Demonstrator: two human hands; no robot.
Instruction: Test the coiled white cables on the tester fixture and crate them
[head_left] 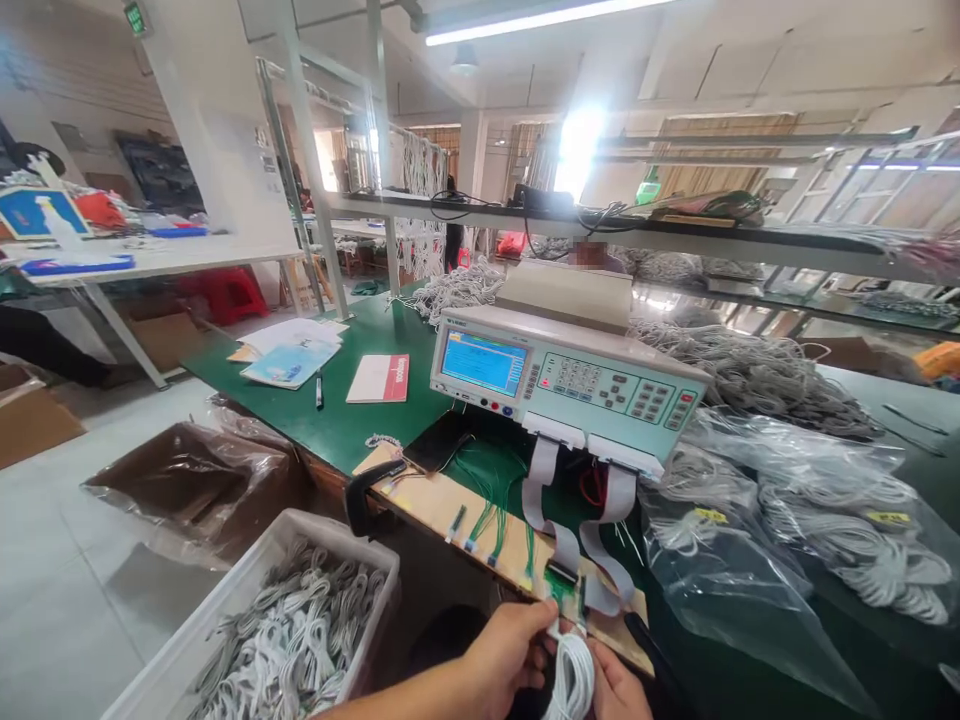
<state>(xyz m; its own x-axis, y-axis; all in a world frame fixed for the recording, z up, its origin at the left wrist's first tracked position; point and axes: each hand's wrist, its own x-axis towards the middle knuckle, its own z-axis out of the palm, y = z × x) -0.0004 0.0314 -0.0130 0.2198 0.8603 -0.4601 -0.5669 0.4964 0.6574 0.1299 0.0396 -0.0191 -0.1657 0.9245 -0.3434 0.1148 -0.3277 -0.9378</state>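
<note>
Low in the frame, right of centre, the thumb and fingers of the left hand (510, 640) are closed on the end of a white cable coil (571, 675), pinching it against the edge of a small green circuit board (557, 590). The right hand (619, 685) is at the coil's right side, its fingers partly hidden behind the loops, so I cannot tell how tightly they close. The coil hangs between both hands at the bottom edge. Just above them runs a wooden strip (420, 500) carrying short connectors with green wires (491, 485), a black clamp (362, 495) at its left end. Grey ribbon cables (538, 490) drop to it from a tester (540, 375) with a lit blue screen, in the middle of the picture. The tester stands on a green table (386, 325), a red-and-white booklet (379, 378) and a pen (319, 390) to its left. At lower left, a white bin (394, 565) is full of coiled cables; at right lie clear bags (735, 560) of more coils, with a grey cable heap (735, 380) behind them.
</note>
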